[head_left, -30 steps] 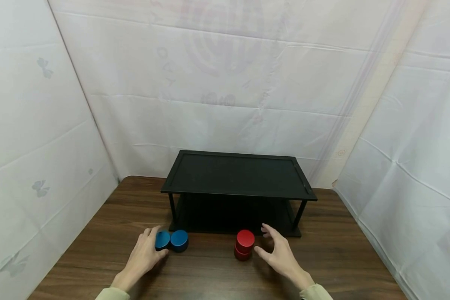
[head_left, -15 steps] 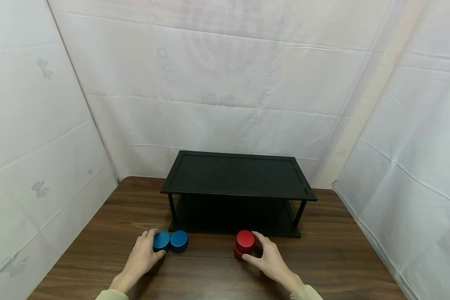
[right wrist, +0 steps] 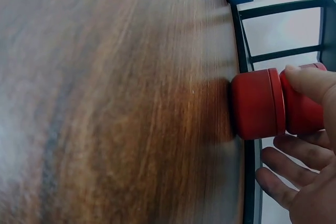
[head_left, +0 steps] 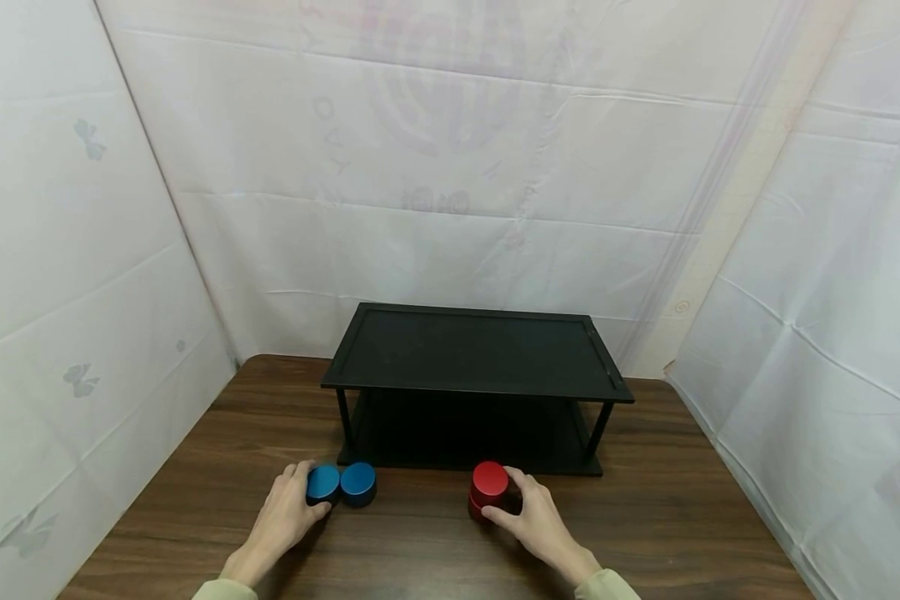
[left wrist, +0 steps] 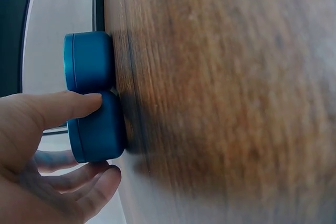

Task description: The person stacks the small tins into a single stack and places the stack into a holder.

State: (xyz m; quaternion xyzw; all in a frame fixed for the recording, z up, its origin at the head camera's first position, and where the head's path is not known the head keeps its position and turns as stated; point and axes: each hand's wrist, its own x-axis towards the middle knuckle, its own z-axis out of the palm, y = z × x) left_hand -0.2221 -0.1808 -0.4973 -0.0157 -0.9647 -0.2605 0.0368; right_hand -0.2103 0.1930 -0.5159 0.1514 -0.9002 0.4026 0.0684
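Observation:
Two small round blue tins stand side by side on the table, touching. My left hand (head_left: pixel 279 515) grips the left blue tin (head_left: pixel 322 483), thumb on its near side and fingers round its far left side. The other blue tin (head_left: pixel 358 483) stands just to the right. Farther right, two red tins are stacked. My right hand (head_left: pixel 537 521) holds the upper red tin (head_left: pixel 490 478) between thumb and fingers. In the right wrist view the lower red tin (right wrist: pixel 256 104) rests on the table, apart from the thumb.
Behind the tins stands a black two-level rack (head_left: pixel 472 350) with a flat top and thin posts. The brown wooden table (head_left: pixel 405 558) runs beneath everything. White sheeting (head_left: pixel 420 167) hangs at the back and on both sides.
My right hand has moved left from beside the red stack and taken hold of the upper tin. My left hand has closed in on the left blue tin, shifting it slightly left.

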